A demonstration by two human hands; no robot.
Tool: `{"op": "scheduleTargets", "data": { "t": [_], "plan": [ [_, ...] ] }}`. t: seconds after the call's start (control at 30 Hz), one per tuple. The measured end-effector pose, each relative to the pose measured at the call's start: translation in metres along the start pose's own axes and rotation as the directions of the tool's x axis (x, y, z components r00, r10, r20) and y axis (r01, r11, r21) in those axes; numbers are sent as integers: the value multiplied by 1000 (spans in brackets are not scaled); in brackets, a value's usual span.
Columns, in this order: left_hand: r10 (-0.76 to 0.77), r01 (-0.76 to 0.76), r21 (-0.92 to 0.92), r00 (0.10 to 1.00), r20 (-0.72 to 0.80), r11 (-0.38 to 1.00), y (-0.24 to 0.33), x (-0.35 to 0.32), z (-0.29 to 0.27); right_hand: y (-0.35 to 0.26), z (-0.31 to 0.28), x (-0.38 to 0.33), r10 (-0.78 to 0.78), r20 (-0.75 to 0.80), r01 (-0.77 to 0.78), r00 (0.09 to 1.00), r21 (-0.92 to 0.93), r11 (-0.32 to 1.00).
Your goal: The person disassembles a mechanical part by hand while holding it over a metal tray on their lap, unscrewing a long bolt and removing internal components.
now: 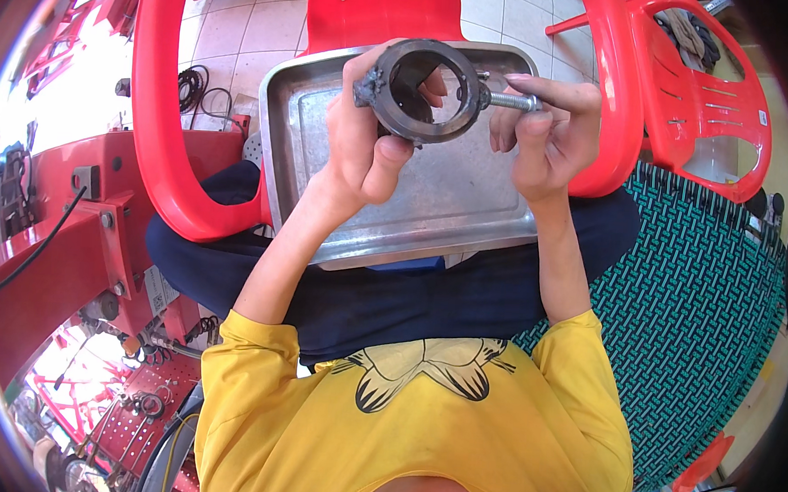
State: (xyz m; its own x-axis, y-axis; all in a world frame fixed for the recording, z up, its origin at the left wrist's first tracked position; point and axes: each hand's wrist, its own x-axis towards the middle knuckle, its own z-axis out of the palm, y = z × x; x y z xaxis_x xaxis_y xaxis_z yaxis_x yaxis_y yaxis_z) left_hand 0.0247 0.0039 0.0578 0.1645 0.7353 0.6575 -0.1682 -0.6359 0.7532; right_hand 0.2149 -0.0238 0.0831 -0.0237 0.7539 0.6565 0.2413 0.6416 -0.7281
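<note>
The person's left hand (364, 137) was closed around a dark metal ring (420, 89), a round collar-like part with a wide open centre and small lugs on its rim. The thumb lay along the ring's lower left edge and the fingers curled up behind it, their tips showing through the hole. The ring was held up in front of the chest, tilted toward the camera, above a shallow metal tray (467, 205).

The right hand (542, 133) was pinched shut on a threaded bolt (510, 101) that stuck out sideways from the ring's right edge. Thumb and forefinger met on the bolt's shank, and the other fingers folded beneath. Whether the bolt was seated fully in the ring could not be told.

The tray rested on the person's lap, over dark blue trousers (463, 294), and its far edge reached the seat of a red plastic chair (165, 100) standing in front of the person. A 2nd red plastic chair (696, 93) stood to the right, with some cloth on its seat. The person wore a yellow shirt (420, 426) with a dark printed figure on the chest.

To the left stood a red-painted metal machine frame (65, 229) with a black cable running over it. A green woven mat (694, 306) lay to the right.
</note>
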Motion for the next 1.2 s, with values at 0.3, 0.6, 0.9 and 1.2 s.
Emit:
{"op": "scheduleTargets", "data": {
  "t": [0.3,0.6,0.9,1.2],
  "plan": [
    [-15,15,4,1000,14,1000,0,-2,1,-3,18,-2,-52,-131,79,990,211,974],
    [-15,15,-11,1000,-22,1000,-4,-5,2,5,1,6,-135,45,136,990,-7,991],
    [5,-6,-14,1000,-31,1000,-8,-6,2,-2,-7,4,-80,114,90,990,-91,992],
    [-16,14,-32,998,-57,999,-8,-5,3,-4,5,-1,-67,-45,71,997,95,993]
  ]
}}
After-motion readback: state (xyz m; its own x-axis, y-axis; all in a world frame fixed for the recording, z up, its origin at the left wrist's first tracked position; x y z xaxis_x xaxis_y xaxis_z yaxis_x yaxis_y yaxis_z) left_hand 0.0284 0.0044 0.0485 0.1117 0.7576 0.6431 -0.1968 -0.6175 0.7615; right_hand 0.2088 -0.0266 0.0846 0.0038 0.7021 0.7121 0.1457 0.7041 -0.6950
